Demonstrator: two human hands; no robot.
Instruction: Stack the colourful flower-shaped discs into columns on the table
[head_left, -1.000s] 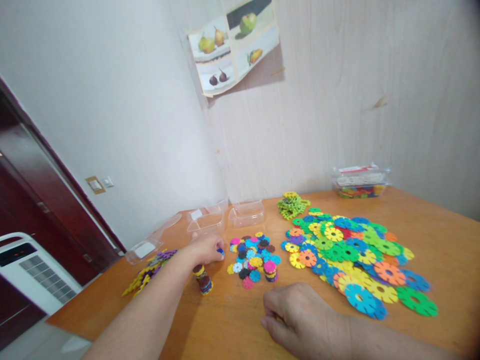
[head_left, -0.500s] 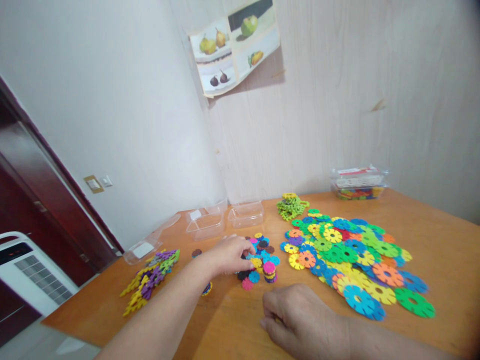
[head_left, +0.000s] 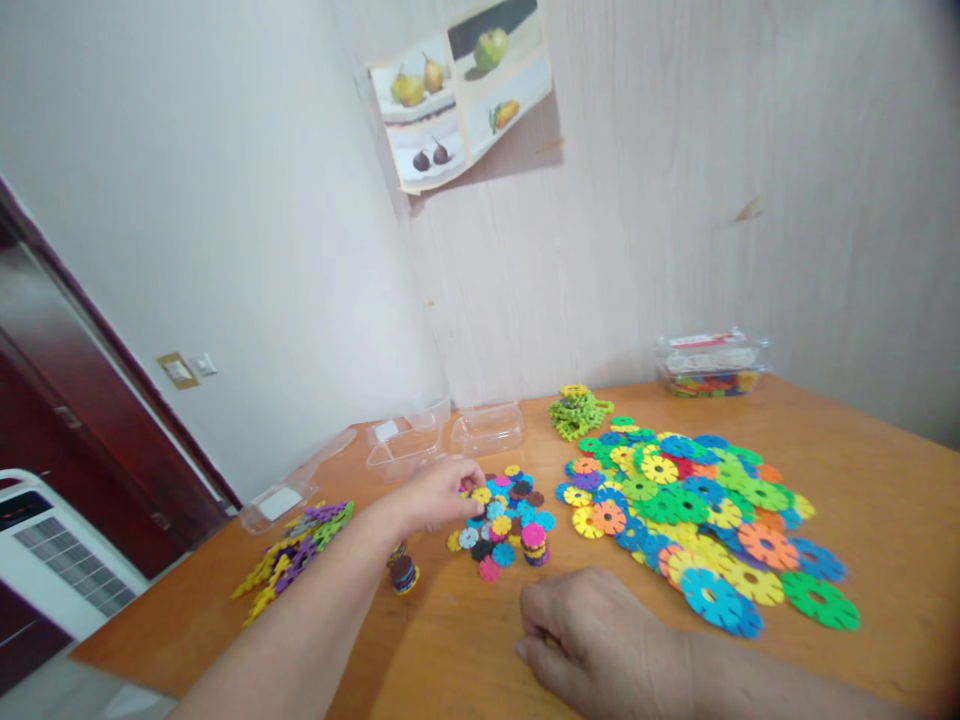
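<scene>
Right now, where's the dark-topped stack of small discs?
Head view, left of centre on the table: the dark-topped stack stands beside the left forearm, just left of the small-disc pile that the left hand touches.

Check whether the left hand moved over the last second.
Yes. The left hand went right, from over the short disc stack to the small-disc pile.

- Your left hand [head_left: 435, 495] has left the short stack of discs [head_left: 403, 574] and moved right to the heap of small discs [head_left: 504, 515], fingertips now at its far-left edge.
- The blue disc it pinched a second ago no longer shows.
</scene>
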